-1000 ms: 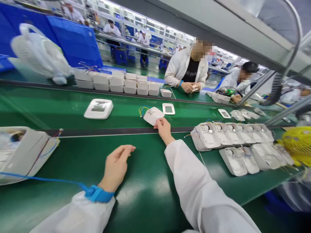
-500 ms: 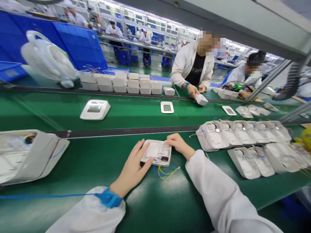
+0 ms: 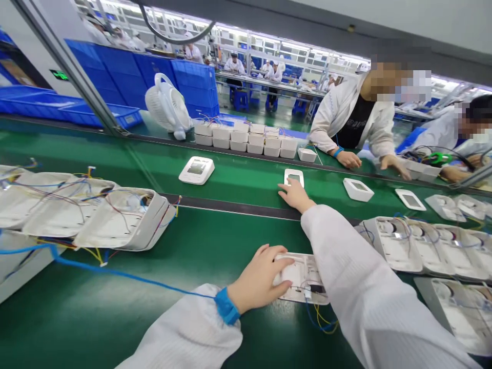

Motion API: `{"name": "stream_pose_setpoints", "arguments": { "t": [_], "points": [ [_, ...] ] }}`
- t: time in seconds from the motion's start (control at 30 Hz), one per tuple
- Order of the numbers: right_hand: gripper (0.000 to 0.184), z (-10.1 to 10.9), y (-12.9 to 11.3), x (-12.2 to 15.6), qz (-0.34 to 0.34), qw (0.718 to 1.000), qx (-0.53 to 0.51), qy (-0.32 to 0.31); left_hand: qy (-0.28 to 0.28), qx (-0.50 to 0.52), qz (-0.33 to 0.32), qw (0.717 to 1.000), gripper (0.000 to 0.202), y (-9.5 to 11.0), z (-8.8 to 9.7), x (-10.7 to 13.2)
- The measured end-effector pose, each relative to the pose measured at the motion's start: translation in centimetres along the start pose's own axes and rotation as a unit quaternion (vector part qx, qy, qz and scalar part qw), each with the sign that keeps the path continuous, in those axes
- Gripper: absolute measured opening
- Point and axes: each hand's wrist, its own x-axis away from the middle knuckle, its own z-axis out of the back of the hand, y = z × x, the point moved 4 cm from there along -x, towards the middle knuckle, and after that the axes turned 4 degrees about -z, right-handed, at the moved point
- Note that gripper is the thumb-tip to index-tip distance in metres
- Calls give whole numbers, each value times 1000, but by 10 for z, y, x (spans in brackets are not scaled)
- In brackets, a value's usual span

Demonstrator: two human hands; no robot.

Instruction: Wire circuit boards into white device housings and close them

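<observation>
On the green bench, a shallow white plastic housing lies with its inside up, showing a dark round part and a white connector. Blue and yellow wires trail from its near edge. My left hand, with a blue wrist strap, holds the housing's left end between thumb and fingers. My right sleeve hides the right end. Farther off, my right hand is open, its fingers over the near edge of a white panel with a screen on the conveyor belt. Whether they touch it is unclear.
Wired white housings stand in rows at left and right. More screen units lie on the belt. Stacked white cases and a white fan line the far side. A co-worker stands opposite.
My right hand has left the housing and reached forward to the panel on the belt. My left hand stays on the housing. The co-worker's white unit is now on the belt; the view has swung left.
</observation>
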Motion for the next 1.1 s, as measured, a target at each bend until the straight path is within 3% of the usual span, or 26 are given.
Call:
{"name": "stream_pose_setpoints", "arguments": {
  "t": [0.1, 0.2, 0.4, 0.47, 0.57, 0.63, 0.67, 0.73, 0.8, 0.87, 0.9, 1.0, 1.07, 1.1],
  "points": [
    [44, -11, -1, -12, -42, 998, 38, -8, 6, 34, 4, 999, 45, -3, 2, 0],
    [43, -11, 0, -6, -62, 997, 49, -3, 30, 63, 5, 998, 41, -5, 3, 1],
    [37, 39, -2, 26, -95, 993, -36, 55, 94, 92, -16, 991, 26, -3, 10, -2],
    [40, 55, -11, 56, -106, 988, -94, 61, 141, 124, -2, 982, 20, -5, 14, -3],
    [47, 59, -37, 131, -86, 973, -212, 34, 206, 228, 59, 950, 28, -10, 12, 2],
    [63, 53, -57, 188, -58, 914, -399, -30, 232, 330, 88, 911, 42, -10, 4, 10],
    [66, 50, -65, 213, -51, 897, -433, -74, 239, 387, 98, 885, 50, -8, -2, 14],
    [61, 53, -71, 254, -34, 908, -403, -108, 233, 496, 122, 827, 59, -3, -12, 22],
    [48, 72, -58, 278, -31, 955, -293, -38, 193, 591, 135, 771, 62, 6, -18, 24],
    [24, 97, -32, 297, -64, 986, -149, 44, 152, 650, 132, 732, 63, 13, -18, 21],
    [29, 106, -18, 306, -92, 991, -82, 47, 146, 663, 130, 722, 64, 15, -16, 18],
    [53, 110, 17, 332, -172, 982, 24, -77, 170, 667, 144, 711, 66, 13, -9, 9],
    [48, 101, 22, 343, -173, 974, -6, -142, 187, 666, 159, 705, 65, 9, -7, 6],
    [42, 96, 20, 344, -161, 976, -34, -140, 191, 666, 164, 702, 62, 8, -7, 6]
  ]
}}
